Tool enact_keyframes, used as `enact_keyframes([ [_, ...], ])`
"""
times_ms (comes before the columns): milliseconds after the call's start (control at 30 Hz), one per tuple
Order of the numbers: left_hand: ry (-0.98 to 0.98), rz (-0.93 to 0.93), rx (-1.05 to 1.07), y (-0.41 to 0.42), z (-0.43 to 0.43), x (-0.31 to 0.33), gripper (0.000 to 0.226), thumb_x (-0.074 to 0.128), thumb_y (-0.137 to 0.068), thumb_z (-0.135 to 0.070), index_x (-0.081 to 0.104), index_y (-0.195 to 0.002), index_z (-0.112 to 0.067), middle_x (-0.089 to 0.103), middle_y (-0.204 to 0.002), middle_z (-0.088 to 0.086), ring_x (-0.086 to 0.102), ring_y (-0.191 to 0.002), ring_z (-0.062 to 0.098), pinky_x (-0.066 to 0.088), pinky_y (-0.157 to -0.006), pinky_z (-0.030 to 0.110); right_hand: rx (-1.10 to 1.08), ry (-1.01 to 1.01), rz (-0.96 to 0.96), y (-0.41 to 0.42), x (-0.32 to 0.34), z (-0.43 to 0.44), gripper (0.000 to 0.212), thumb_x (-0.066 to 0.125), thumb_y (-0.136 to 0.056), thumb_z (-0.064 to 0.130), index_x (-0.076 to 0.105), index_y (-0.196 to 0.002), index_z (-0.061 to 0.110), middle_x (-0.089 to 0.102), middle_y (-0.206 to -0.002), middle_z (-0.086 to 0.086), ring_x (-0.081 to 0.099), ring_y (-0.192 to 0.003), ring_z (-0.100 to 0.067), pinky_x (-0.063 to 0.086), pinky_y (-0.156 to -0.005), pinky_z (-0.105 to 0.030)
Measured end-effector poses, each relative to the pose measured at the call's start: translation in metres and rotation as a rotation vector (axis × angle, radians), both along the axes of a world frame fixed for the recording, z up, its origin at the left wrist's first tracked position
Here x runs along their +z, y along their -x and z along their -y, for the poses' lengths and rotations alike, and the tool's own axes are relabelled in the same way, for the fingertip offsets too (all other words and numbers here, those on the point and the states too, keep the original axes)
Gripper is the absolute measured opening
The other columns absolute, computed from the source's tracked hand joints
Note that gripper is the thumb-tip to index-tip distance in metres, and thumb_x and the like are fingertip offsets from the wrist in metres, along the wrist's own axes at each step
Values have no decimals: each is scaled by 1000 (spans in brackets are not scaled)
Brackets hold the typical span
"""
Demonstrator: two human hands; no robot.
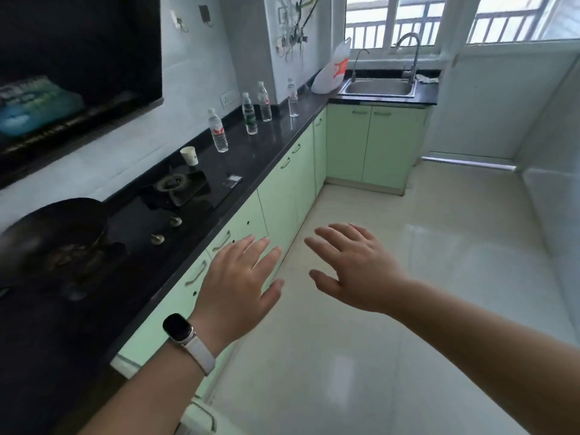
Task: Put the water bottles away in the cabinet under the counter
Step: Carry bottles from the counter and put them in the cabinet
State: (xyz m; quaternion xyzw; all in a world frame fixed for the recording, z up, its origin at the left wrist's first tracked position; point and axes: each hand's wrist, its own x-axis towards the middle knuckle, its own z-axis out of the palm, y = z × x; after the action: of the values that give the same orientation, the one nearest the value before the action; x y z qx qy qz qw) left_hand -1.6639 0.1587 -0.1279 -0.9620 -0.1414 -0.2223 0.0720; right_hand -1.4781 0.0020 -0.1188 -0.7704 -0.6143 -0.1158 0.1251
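Bottles, four of them, all upright on the black counter point(273, 136) well ahead of me: the nearest water bottle point(218, 131) just past the paper cup point(189, 156), the green-label bottle point(250, 116) and another bottle point(264, 102) beyond it, the farthest water bottle point(292, 97) toward the sink point(376, 87). My left hand point(238, 277) and right hand point(354, 265) hover side by side, fingers straight and spread, holding nothing. Every green cabinet door point(282, 196) I can see is closed (not one handle pulled). By my reckoning nothing is put away: a door to open, then four bottles to carry down.
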Motion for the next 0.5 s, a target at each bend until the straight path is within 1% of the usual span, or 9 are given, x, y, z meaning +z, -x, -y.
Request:
enact_keyframes([
  [100, -6, 30, -66, -46, 8, 2, 49, 51, -94, -44, 68, -127, -13, 67, -130, 12, 61, -123, 36, 48, -100, 55, -44, -18, 15, -34, 7, 16, 55, 44, -90, 53, 57, -132, 19, 61, -127, -6, 54, -118, -31, 41, -102, -44],
  [300, -10, 40, -167, -122, 8, 7, 50, 49, -95, -45, 66, -130, -13, 65, -132, 13, 60, -123, 36, 48, -100, 54, -148, -33, 48, -93, 16, 37, 54, 44, -90, 53, 59, -130, 19, 62, -127, -7, 56, -117, -32, 44, -99, -44],
  [500, -9, 42, -233, -188, -14, 4, 52, 48, -95, -45, 65, -131, -12, 65, -132, 13, 60, -124, 37, 49, -100, 54, -198, -45, 92, -148, 20, 31, 54, 44, -91, 52, 60, -130, 18, 61, -129, -8, 54, -119, -33, 42, -101, -44],
])
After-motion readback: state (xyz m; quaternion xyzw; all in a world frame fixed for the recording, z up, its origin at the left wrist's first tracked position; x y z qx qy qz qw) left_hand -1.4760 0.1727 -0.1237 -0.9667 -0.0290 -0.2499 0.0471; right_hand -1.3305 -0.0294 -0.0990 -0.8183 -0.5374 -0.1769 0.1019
